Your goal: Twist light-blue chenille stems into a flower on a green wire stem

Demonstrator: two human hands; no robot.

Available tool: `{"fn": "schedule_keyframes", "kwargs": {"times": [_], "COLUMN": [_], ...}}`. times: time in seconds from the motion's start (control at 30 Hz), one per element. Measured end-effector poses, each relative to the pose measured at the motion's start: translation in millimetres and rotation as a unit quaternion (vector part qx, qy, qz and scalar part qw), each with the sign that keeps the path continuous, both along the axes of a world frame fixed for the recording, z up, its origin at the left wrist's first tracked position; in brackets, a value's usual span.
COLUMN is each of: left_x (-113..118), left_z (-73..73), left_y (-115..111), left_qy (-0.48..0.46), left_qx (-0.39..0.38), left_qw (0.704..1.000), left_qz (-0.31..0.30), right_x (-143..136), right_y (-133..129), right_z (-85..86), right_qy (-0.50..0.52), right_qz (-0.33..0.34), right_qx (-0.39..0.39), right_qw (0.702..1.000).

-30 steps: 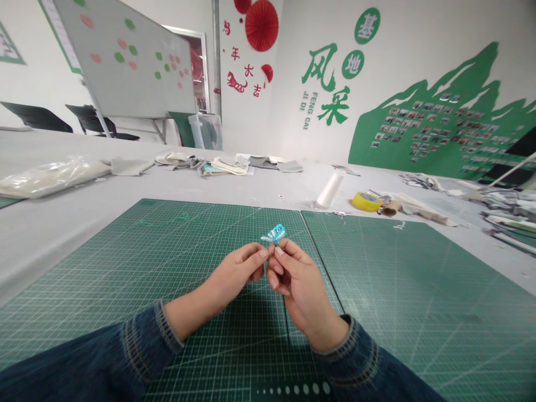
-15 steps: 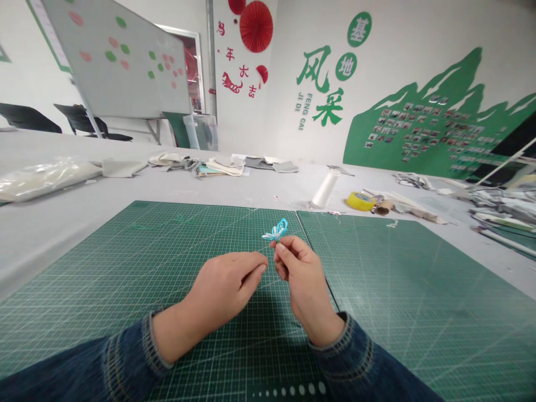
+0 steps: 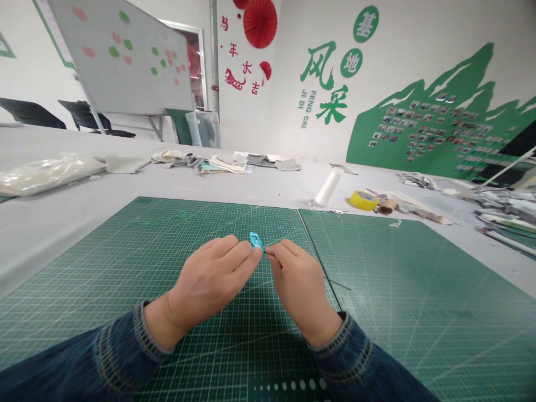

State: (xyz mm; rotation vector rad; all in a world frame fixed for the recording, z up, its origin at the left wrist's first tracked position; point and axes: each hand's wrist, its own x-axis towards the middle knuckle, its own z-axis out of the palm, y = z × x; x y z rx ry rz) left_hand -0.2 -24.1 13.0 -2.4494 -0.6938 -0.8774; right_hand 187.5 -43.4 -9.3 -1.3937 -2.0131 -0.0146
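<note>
Blue beaded loop-shaped ornament [image 3: 255, 240]: position and grip

Head view. The ornament, bright blue with some white, is located at the fingertips of both hands, above the left of two green gridded cutting mats [image 3: 167, 262]. Its loop points upward and tilts slightly to the left.

Left hand [image 3: 215, 274]: back of the hand uppermost, fingers curled together, thumb and forefinger closed on the lower left side of the ornament. Right hand [image 3: 300, 286]: thumb and fingertips drawn into a narrow pinch at the ornament's dark lower end, just beside the left thumb. Exact finger contact is partly hidden. One thin dark straight strand [image 3: 340, 285] projects from behind the right hand, across the seam between the mats; its connection to the ornament cannot be seen.

Both mats lie edge to edge on a pale grey table [image 3: 218, 188]. Beyond them stand or lie the following: a white cone-shaped thread spool [image 3: 329, 188], tilted in view; a yellow roll of tape [image 3: 363, 200]; a brown cardboard tube [image 3: 387, 206] near the tape; and a clear plastic-wrapped cream bundle [image 3: 54, 174] at far left.
</note>
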Motion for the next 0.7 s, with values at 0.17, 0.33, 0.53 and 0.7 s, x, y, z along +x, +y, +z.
{"fn": "schedule_keyframes", "kwargs": {"times": [0.17, 0.33, 0.53, 0.7], "left_x": [-8, -20, -22, -8], "left_z": [-0.6, -0.1, -0.5, -10.4], "left_y": [18, 40, 44, 35], "left_qy": [0.001, -0.119, -0.242, -0.369], "left_qx": [-0.082, -0.316, -0.533, -0.626], "left_qw": [0.996, 0.940, 0.806, 0.681], "left_qz": [0.033, -0.043, -0.090, -0.088], "right_x": [3, 8, 4, 0], "right_y": [2, 4, 3, 2], "right_z": [0.7, 7.5, 16.9, 15.8], "right_qy": [-0.083, -0.004, 0.212, 0.428], "right_qz": [0.065, 0.178, 0.232, 0.174], "right_qx": [-0.004, -0.044, -0.142, -0.224], "right_qw": [0.994, 0.983, 0.939, 0.858]}}
